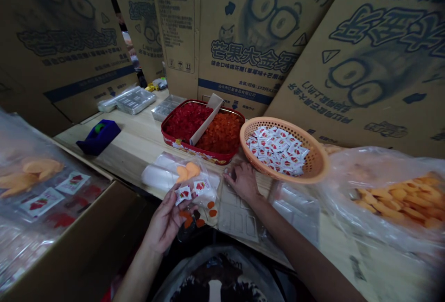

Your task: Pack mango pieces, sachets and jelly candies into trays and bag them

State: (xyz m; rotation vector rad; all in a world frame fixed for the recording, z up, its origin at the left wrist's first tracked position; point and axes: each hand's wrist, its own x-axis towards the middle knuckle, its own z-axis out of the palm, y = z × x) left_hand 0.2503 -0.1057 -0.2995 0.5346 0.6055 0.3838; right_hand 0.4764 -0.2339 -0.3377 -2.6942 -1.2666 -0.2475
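Observation:
My left hand [166, 222] is raised over the table edge, shut on small white sachets [183, 195] with a strawberry print. Just beyond it lies a clear plastic bag [177, 176] with orange dried mango slices [188, 172]. Orange and red pieces [194, 221] sit in clear plastic below my fingers. My right hand [243, 181] rests flat, fingers apart, on a clear moulded tray [239, 216], touching the rim of an orange plastic basket [314, 165] filled with more sachets. A red tin [201, 130] holds red and orange diced fruit, split by a cardboard divider.
A big bag of mango pieces [392, 200] lies on the right of the wooden table [139, 146]. Left, an open carton [79, 241] holds a bagged mix. A blue tape dispenser [99, 137] and stacked trays [132, 100] stand behind. Printed cartons [260, 28] form a wall.

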